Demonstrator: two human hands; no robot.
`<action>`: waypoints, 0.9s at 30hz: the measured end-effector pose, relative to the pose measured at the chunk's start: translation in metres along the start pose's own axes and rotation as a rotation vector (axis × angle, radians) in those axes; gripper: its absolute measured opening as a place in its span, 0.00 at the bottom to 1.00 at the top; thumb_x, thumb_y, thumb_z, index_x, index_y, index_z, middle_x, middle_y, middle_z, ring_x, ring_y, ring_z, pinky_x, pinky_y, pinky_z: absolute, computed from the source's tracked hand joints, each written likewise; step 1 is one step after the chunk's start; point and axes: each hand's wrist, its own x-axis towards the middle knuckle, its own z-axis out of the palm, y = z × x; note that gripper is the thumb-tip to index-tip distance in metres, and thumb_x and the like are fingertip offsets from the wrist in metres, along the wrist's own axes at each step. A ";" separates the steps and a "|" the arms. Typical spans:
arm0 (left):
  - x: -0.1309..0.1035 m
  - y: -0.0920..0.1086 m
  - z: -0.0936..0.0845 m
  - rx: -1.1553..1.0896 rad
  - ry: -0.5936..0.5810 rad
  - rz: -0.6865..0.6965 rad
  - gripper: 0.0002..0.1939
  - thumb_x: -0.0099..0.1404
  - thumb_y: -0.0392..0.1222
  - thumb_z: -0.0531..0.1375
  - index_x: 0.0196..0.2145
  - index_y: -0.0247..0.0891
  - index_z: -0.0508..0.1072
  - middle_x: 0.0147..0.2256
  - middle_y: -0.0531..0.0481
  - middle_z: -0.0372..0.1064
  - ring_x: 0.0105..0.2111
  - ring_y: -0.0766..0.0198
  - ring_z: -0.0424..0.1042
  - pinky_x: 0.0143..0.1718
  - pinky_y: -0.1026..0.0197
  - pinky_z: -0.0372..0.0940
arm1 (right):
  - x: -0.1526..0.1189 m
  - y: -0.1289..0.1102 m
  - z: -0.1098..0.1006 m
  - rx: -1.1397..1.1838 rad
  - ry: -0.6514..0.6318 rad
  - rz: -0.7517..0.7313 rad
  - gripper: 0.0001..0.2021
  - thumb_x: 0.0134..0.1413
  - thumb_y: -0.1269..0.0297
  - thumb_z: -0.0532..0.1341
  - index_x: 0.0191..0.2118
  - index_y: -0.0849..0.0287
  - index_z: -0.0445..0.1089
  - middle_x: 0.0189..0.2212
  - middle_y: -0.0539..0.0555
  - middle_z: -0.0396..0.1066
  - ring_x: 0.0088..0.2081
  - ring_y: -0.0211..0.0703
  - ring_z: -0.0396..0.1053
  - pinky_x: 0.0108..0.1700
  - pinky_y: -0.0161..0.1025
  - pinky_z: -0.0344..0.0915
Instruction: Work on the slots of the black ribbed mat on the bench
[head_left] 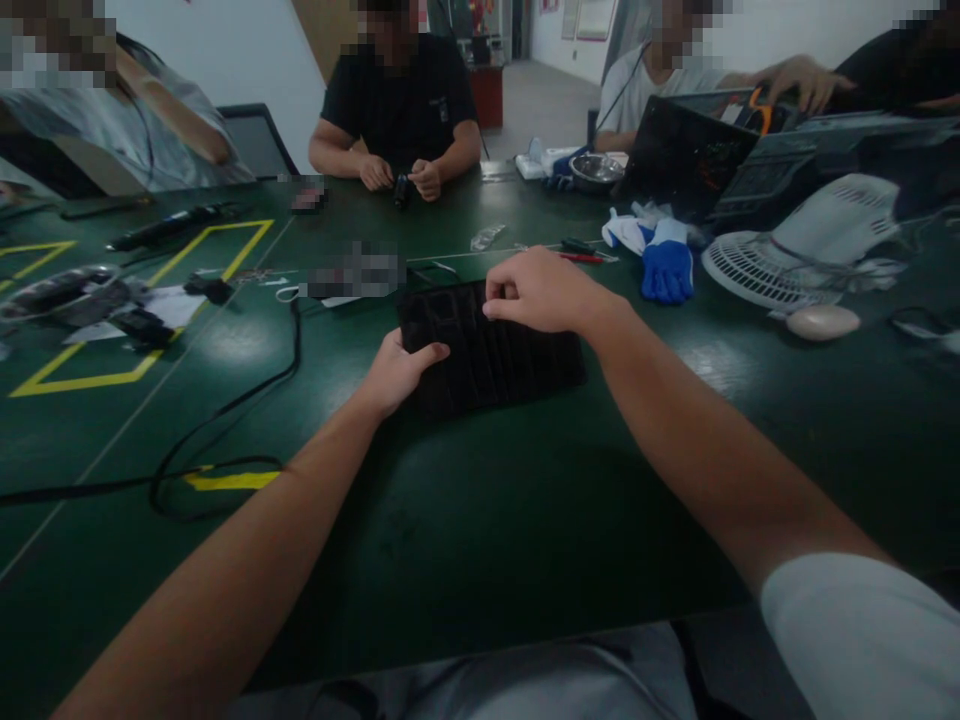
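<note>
Black tray (pixel 517 375) mid-table (pixel 525 540), near side. Left hand (pixel 396 376) gripping its left edge. Right hand (pixel 546 290) over far edge, fingers curled, can't tell if gripping. Right, beyond: white fan (pixel 844 220), blue-white gloves (pixel 667 268).

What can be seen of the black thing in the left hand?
The ridged black thing is flat, roughly rectangular, with apparent compartments; its material is unclear. It sits slightly skewed over the green table. The left hand grips its left edge, thumb on top; the right hand is over its far part, contact unclear.
</note>
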 end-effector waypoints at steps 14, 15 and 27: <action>-0.001 0.002 -0.001 0.016 -0.012 0.006 0.22 0.47 0.47 0.77 0.40 0.38 0.80 0.37 0.49 0.82 0.41 0.50 0.81 0.52 0.45 0.77 | 0.000 0.002 -0.003 0.030 -0.012 -0.025 0.07 0.64 0.66 0.68 0.42 0.59 0.85 0.35 0.54 0.80 0.36 0.43 0.73 0.42 0.42 0.62; -0.001 0.001 -0.001 0.013 -0.009 0.008 0.22 0.47 0.47 0.77 0.40 0.38 0.80 0.37 0.49 0.82 0.41 0.50 0.81 0.52 0.45 0.77 | 0.000 0.001 -0.003 0.032 -0.012 -0.027 0.07 0.63 0.66 0.68 0.42 0.59 0.85 0.35 0.54 0.80 0.36 0.43 0.73 0.43 0.42 0.62; 0.000 -0.001 -0.002 0.011 0.009 0.007 0.21 0.48 0.47 0.77 0.39 0.37 0.81 0.37 0.48 0.82 0.40 0.51 0.81 0.49 0.47 0.77 | 0.000 0.000 -0.005 0.041 -0.023 -0.022 0.09 0.61 0.68 0.67 0.41 0.60 0.85 0.36 0.57 0.82 0.37 0.45 0.75 0.43 0.42 0.64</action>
